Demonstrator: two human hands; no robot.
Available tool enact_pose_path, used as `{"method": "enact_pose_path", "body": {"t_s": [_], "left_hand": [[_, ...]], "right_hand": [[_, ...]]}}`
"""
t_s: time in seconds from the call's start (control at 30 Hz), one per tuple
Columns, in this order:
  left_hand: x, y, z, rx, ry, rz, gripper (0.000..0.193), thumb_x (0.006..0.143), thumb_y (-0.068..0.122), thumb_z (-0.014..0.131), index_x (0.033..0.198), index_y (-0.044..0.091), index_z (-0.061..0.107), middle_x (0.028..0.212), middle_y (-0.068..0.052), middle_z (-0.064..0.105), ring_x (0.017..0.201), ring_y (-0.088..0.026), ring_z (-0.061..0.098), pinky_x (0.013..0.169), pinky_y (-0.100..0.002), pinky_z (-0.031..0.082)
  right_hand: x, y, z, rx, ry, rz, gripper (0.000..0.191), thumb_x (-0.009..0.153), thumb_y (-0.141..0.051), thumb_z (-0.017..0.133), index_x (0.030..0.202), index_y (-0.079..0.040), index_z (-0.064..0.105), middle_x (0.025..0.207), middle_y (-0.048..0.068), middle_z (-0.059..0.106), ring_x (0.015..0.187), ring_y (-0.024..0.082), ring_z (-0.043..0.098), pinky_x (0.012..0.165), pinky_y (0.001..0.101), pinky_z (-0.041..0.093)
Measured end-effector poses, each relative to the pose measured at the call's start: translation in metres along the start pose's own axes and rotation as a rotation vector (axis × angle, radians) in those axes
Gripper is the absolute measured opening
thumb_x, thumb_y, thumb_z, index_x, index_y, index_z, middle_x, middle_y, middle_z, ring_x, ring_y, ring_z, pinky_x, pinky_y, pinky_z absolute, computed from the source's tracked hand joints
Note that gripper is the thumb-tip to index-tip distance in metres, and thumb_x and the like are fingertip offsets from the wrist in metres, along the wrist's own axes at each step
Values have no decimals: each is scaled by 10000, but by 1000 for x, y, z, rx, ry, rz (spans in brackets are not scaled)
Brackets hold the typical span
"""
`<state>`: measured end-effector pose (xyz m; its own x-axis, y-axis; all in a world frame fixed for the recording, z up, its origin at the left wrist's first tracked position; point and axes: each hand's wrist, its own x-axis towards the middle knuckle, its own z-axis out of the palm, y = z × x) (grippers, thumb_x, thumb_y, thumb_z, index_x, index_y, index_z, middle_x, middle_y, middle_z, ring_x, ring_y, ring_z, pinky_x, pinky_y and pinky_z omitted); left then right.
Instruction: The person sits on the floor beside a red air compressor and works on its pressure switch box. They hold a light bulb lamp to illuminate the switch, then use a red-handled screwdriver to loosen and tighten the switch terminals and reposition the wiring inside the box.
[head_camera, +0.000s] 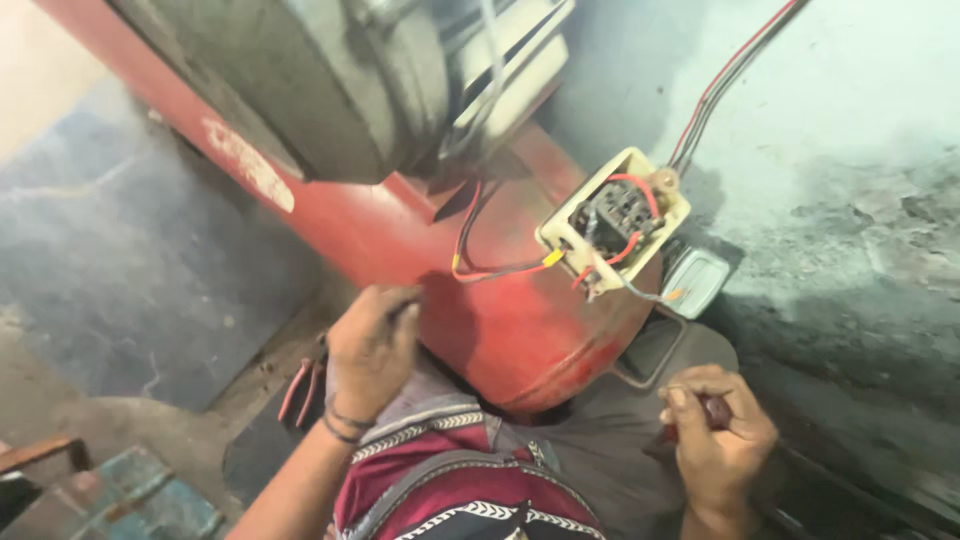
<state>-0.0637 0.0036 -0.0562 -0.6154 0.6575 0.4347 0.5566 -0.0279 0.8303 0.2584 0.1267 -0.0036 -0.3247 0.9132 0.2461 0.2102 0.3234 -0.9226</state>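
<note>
Left hand (372, 352) curled on a thin dark tool; right hand (716, 432) fisted around a red handle (716, 409)

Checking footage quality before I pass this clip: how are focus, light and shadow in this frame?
Head view: soft throughout, smeared like motion blur; the open switch box with its red wires is the clearest part; the left hand casts a dark shadow on the red tank; the right hand sits in dimmer light; no strong glare.

Dark thread bands (345, 422) on left wrist; maroon-grey striped shirt (450, 480), white patterned trim
</note>
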Motion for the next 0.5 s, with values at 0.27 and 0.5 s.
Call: {"method": "enact_pose_path", "body": {"t_s": [0.27, 0.5], "left_hand": [[91, 92, 41, -306, -60, 325, 461, 863, 61, 757, 1286, 17, 579, 1224, -167, 642, 1016, -340, 648, 893, -407, 519], [113, 85, 52, -337, -152, 404, 334, 935, 148, 827, 1222, 75, 673, 1150, -54, 725, 977, -250, 683, 891, -359, 537]], "right_hand": [[-18, 83, -17, 187, 141, 314, 75, 984, -75, 644, 1007, -7, 622, 768, 93, 665, 586, 112, 595, 551, 249, 496], [-22, 94, -13, 120, 184, 298, 105, 993, -81, 668, 1017, 15, 633, 804, 100, 668, 608, 110, 588, 568, 244, 484]]}}
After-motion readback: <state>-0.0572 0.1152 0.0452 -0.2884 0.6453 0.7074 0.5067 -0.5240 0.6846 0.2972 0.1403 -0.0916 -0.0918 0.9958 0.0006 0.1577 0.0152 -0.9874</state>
